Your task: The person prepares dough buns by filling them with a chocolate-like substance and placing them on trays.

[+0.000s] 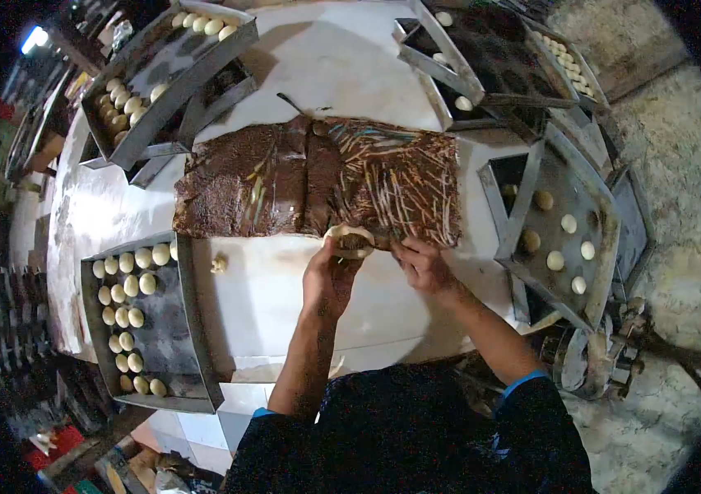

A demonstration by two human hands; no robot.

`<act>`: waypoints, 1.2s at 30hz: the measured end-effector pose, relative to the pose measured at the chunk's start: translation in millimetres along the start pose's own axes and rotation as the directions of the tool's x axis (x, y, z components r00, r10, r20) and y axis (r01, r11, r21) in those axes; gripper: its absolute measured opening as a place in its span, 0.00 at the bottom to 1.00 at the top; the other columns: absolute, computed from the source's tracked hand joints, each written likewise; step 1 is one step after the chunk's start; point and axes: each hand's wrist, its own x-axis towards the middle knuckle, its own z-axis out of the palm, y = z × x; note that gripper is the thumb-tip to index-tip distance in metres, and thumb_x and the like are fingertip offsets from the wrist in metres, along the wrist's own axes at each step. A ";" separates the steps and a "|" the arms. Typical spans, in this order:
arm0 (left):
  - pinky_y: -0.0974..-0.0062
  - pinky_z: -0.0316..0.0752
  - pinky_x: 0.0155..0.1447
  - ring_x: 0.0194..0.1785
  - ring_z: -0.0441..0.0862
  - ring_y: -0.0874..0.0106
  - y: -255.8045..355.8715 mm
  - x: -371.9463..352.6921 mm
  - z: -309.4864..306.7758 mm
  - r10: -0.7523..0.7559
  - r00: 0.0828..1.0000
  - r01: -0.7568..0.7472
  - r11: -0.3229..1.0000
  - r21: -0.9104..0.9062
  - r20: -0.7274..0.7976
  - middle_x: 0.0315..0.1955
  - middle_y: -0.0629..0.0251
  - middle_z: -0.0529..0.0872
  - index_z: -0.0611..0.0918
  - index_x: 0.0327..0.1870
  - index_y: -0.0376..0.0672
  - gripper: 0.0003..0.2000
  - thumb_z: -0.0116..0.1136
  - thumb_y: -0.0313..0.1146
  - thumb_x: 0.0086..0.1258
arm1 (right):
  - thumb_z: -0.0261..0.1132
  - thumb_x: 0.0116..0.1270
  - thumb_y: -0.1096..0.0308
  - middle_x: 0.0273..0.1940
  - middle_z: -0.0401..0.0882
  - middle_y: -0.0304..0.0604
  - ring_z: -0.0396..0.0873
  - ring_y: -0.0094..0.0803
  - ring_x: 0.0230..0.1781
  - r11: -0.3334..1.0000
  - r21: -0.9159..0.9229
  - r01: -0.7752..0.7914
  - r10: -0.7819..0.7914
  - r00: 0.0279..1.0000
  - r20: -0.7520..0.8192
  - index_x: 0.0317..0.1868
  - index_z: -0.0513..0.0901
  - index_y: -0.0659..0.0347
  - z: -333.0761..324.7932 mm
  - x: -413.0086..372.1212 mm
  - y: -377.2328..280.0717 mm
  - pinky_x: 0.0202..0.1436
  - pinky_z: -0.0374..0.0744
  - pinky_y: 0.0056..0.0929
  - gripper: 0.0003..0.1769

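My left hand [326, 278] is closed around a flattened round of pale dough [336, 231] with dark brown filling [354, 241] in its middle. Close on its right, my right hand [423, 262] has its fingers wrapped round a narrow brown stick-like spatula [382, 244], whose tip reaches the filling. Both hands are just over the near edge of a wide brown-smeared sheet [231, 177], coated with dark paste and marked with scrape streaks on its right part.
A metal tray [171, 329] with rows of dough balls [127, 262] lies to the left. Stacked trays with more balls stand at the back left [182, 86], back right [470, 86] and right [560, 239]. A dough scrap [219, 264] rests on the white table [260, 288].
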 end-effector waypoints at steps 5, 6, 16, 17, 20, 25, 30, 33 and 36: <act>0.63 0.70 0.67 0.60 0.76 0.61 -17.7 -29.2 -0.8 0.171 0.983 -0.178 0.974 0.137 0.064 0.55 0.54 0.79 0.73 0.60 0.32 0.20 0.45 0.39 0.78 | 0.59 0.58 0.82 0.32 0.73 0.47 0.76 0.40 0.32 0.938 -0.345 0.008 -0.027 0.998 -0.051 0.52 0.81 0.68 -13.1 -38.5 18.9 0.36 0.76 0.35 0.20; 0.63 0.70 0.67 0.60 0.76 0.61 -19.3 -37.9 0.8 0.176 0.982 -0.185 0.972 0.148 0.070 0.55 0.54 0.79 0.73 0.60 0.32 0.20 0.45 0.39 0.78 | 0.59 0.58 0.82 0.32 0.73 0.47 0.76 0.40 0.32 0.940 -0.341 0.010 -0.033 0.997 -0.063 0.52 0.81 0.68 -14.9 -44.6 27.3 0.36 0.76 0.35 0.20; 0.70 0.71 0.62 0.57 0.75 0.64 -120.6 -129.6 55.8 0.492 0.735 -0.641 0.279 0.715 0.467 0.58 0.54 0.72 0.47 0.75 0.33 0.36 0.52 0.29 0.72 | 0.74 0.57 0.62 0.49 0.75 0.49 0.83 0.39 0.38 0.993 0.113 -0.022 0.046 0.976 -0.212 0.45 0.82 0.73 -73.7 -72.2 -138.5 0.39 0.81 0.31 0.23; 0.68 0.68 0.64 0.57 0.73 0.62 -129.5 -142.7 59.9 0.472 0.617 -0.686 -0.070 0.724 0.630 0.59 0.52 0.68 0.39 0.75 0.34 0.40 0.52 0.25 0.69 | 0.72 0.56 0.64 0.46 0.75 0.52 0.82 0.43 0.37 0.991 0.116 -0.061 0.085 0.972 -0.217 0.42 0.79 0.70 -87.1 -81.7 -160.3 0.41 0.81 0.32 0.20; 0.68 0.66 0.65 0.61 0.69 0.64 -152.2 -194.4 89.1 0.505 0.681 -0.669 0.136 0.730 0.530 0.64 0.51 0.65 0.42 0.75 0.33 0.38 0.51 0.26 0.70 | 0.70 0.60 0.70 0.47 0.77 0.47 0.82 0.37 0.37 0.997 -0.062 0.040 -0.061 0.927 -0.370 0.43 0.82 0.71 -100.5 -114.4 -176.0 0.38 0.82 0.30 0.14; 0.65 0.64 0.69 0.66 0.69 0.62 -148.8 -255.1 97.6 0.548 0.697 -0.706 0.639 0.306 0.463 0.66 0.50 0.66 0.62 0.72 0.37 0.37 0.58 0.52 0.69 | 0.72 0.56 0.73 0.41 0.79 0.47 0.81 0.39 0.35 0.939 0.049 0.340 -0.286 0.853 -0.437 0.41 0.82 0.67 -140.7 -149.4 -208.6 0.37 0.81 0.33 0.13; 0.65 0.72 0.60 0.59 0.73 0.59 -140.5 -266.4 85.5 0.687 0.361 -0.922 0.160 0.354 0.631 0.56 0.45 0.76 0.79 0.51 0.38 0.20 0.60 0.47 0.70 | 0.77 0.55 0.70 0.39 0.83 0.42 0.82 0.21 0.36 0.728 0.671 -0.138 0.124 0.990 0.068 0.42 0.85 0.66 -152.8 -158.8 -218.9 0.34 0.80 0.20 0.16; 0.67 0.77 0.50 0.56 0.75 0.59 -126.1 -268.6 75.1 0.627 0.129 -0.843 -0.338 0.418 0.768 0.49 0.49 0.76 0.81 0.53 0.46 0.15 0.63 0.40 0.68 | 0.76 0.55 0.69 0.40 0.83 0.44 0.84 0.28 0.38 0.846 0.524 0.098 -0.020 0.988 -0.152 0.45 0.84 0.67 -144.8 -154.8 -238.0 0.37 0.81 0.22 0.19; 0.65 0.76 0.48 0.50 0.77 0.61 -108.5 -280.7 56.1 0.781 0.216 -0.716 -0.281 0.639 0.586 0.43 0.53 0.78 0.75 0.57 0.39 0.20 0.62 0.38 0.68 | 0.76 0.54 0.68 0.42 0.83 0.50 0.84 0.40 0.39 0.912 0.291 0.288 -0.261 0.957 -0.130 0.45 0.83 0.71 -132.4 -137.2 -284.3 0.41 0.83 0.30 0.20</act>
